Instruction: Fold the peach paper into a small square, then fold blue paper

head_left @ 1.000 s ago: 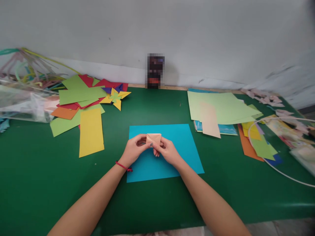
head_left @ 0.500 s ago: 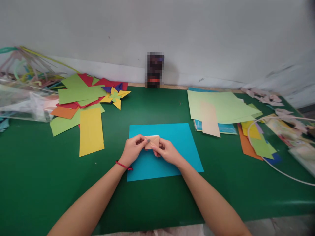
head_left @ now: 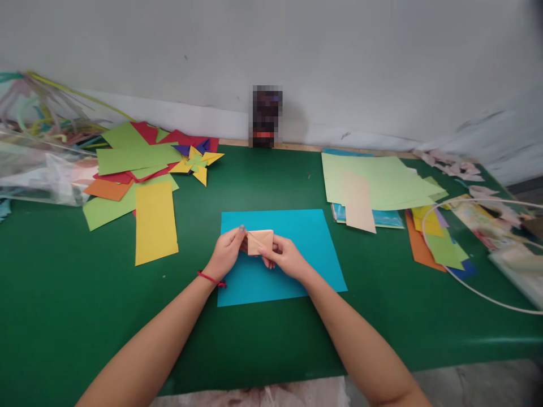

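Observation:
A small peach folded paper (head_left: 259,239), with a diagonal crease across its front, is held up over a blue sheet of paper (head_left: 246,285). My right hand (head_left: 285,257) grips its right side, thumb across the front and fingers behind. At the left edge is my left hand (head_left: 228,249), fingers curled partly behind the paper and thumb raised beside its upper left corner. A red string bracelet (head_left: 212,279) circles my left wrist.
Left lie a yellow sheet (head_left: 156,226), green sheets (head_left: 127,161) and a yellow folded star (head_left: 197,164). Right are pale green sheets (head_left: 382,181), a peach strip (head_left: 359,203) and a white hoop (head_left: 475,297). A pixelated dark object (head_left: 266,116) leans on the wall.
My left thumb has moved off the front of the folded paper, up and left to its edge. The right hand keeps its grip. The whole view has shifted slightly.

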`<state>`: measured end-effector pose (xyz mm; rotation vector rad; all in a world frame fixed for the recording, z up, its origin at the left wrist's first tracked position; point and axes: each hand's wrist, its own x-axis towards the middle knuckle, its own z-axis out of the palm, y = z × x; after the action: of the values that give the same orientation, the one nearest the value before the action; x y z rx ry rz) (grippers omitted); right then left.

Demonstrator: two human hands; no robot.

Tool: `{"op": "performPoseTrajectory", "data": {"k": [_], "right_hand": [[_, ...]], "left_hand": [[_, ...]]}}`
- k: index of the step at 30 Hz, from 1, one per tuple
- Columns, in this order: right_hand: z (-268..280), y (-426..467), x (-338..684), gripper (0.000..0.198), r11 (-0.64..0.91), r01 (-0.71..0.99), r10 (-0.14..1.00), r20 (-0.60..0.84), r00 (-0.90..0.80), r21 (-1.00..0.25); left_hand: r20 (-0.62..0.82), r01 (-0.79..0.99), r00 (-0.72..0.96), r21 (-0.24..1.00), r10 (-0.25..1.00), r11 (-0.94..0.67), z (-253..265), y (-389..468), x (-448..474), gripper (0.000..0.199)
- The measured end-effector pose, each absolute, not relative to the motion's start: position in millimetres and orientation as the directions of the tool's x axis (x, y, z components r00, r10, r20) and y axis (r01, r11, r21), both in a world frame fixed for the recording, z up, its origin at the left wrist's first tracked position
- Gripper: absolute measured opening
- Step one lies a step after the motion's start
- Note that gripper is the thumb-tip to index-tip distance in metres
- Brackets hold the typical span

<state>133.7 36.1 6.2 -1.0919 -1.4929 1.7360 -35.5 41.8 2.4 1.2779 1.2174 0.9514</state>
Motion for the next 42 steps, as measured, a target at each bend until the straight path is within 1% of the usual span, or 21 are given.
{"op": "performPoseTrajectory", "data": {"k": [3, 5, 7, 9, 15, 22, 25, 29, 31, 33, 36, 42], "right_hand": [[6, 36, 133, 0.030, -0.204, 0.052, 0.857, -0.204, -0.474, -0.978], [6, 36, 133, 0.028, -0.207, 0.042, 0.855, -0.201, -0.478, -0.978], [5, 36, 133, 0.028, -0.213, 0.036, 0.848, -0.203, -0.489, -0.976], [3, 36, 133, 0.029, -0.221, 0.034, 0.839, -0.208, -0.503, -0.975], [4, 36, 133, 0.029, -0.241, 0.027, 0.833, -0.221, -0.508, -0.970], [11, 32, 130, 0.032, -0.150, 0.145, 0.878, -0.199, -0.436, -0.978], [11, 31, 129, 0.033, -0.116, 0.179, 0.885, -0.183, -0.429, -0.977], [10, 31, 129, 0.031, -0.096, 0.176, 0.902, -0.161, -0.401, -0.980], [10, 32, 129, 0.032, -0.085, 0.172, 0.915, -0.145, -0.376, -0.982], [10, 33, 130, 0.034, -0.076, 0.166, 0.929, -0.131, -0.345, -0.983], [10, 34, 131, 0.034, -0.082, 0.145, 0.940, -0.125, -0.318, -0.986], [10, 36, 130, 0.033, -0.101, 0.108, 0.928, -0.133, -0.348, -0.989]], "left_hand": [[-0.095, 0.127, 0.214, 0.990, 0.972, 0.069, 3, 41, -36, 0.035], [-0.070, 0.181, 0.204, 0.983, 0.976, 0.032, 5, 41, -35, 0.028], [-0.060, 0.227, 0.184, 0.974, 0.981, 0.017, 7, 40, -33, 0.026], [-0.067, 0.253, 0.175, 0.967, 0.982, 0.021, 9, 40, -32, 0.027], [-0.069, 0.283, 0.166, 0.959, 0.984, 0.019, 11, 40, -32, 0.039], [-0.051, 0.271, 0.156, 0.962, 0.986, 0.007, 13, 40, -32, 0.038], [-0.059, 0.244, 0.155, 0.970, 0.986, 0.019, 13, 39, -32, 0.038], [-0.075, 0.177, 0.185, 0.983, 0.980, 0.042, 10, 40, -32, 0.038], [-0.087, 0.137, 0.237, 0.989, 0.968, 0.055, 8, 40, -32, 0.034], [-0.103, 0.075, 0.317, 0.994, 0.943, 0.083, 8, 39, -30, 0.026], [-0.107, -0.024, 0.401, 0.992, 0.910, 0.127, 8, 37, -28, 0.025], [-0.120, -0.088, 0.388, 0.982, 0.914, 0.166, 5, 36, -27, 0.022]]}}
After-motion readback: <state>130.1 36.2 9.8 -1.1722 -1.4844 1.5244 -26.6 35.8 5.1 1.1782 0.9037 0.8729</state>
